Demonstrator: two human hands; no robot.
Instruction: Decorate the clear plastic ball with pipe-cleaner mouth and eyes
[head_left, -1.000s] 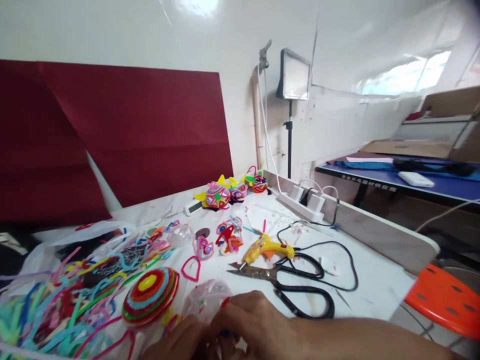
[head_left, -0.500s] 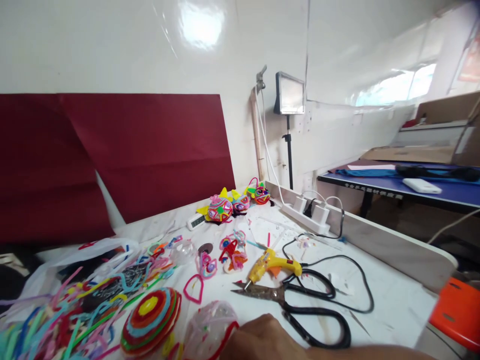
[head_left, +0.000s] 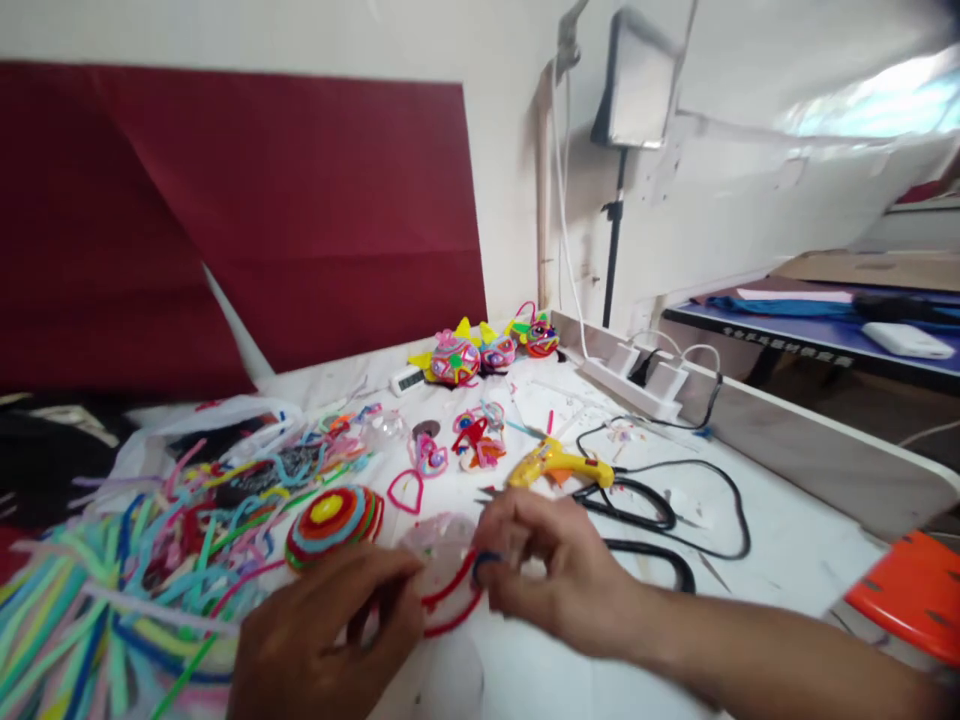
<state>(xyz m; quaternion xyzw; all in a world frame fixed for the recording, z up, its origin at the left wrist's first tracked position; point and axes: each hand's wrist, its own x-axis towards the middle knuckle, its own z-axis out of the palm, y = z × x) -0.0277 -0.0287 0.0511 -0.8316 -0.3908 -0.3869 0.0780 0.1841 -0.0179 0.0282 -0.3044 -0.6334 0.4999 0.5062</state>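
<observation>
A red pipe cleaner (head_left: 454,628), bent in a loop, stretches between my two hands. My left hand (head_left: 330,630) is closed, its fingertips pinched at the left end of the loop. With thumb and fingers together, my right hand (head_left: 559,575) grips the other side, and a small dark blue piece shows at its fingertips. Behind the loop lies a clear plastic ball (head_left: 439,535), partly hidden. A ball wound in coloured stripes (head_left: 337,522) sits just beyond my left hand. Black-handled scissors (head_left: 652,510) are partly covered by my right hand.
A yellow glue gun (head_left: 559,463) lies beyond my right hand, its cord looping right. Many loose pipe cleaners (head_left: 75,600) spread at the left. Finished colourful fish-like figures (head_left: 455,358) stand at the back, near a white power strip (head_left: 630,385). An orange stool (head_left: 911,595) is at right.
My left hand has come into view. My right hand has lifted off the table and turned, with the red pipe cleaner now held between both hands. The camera has tilted down.
</observation>
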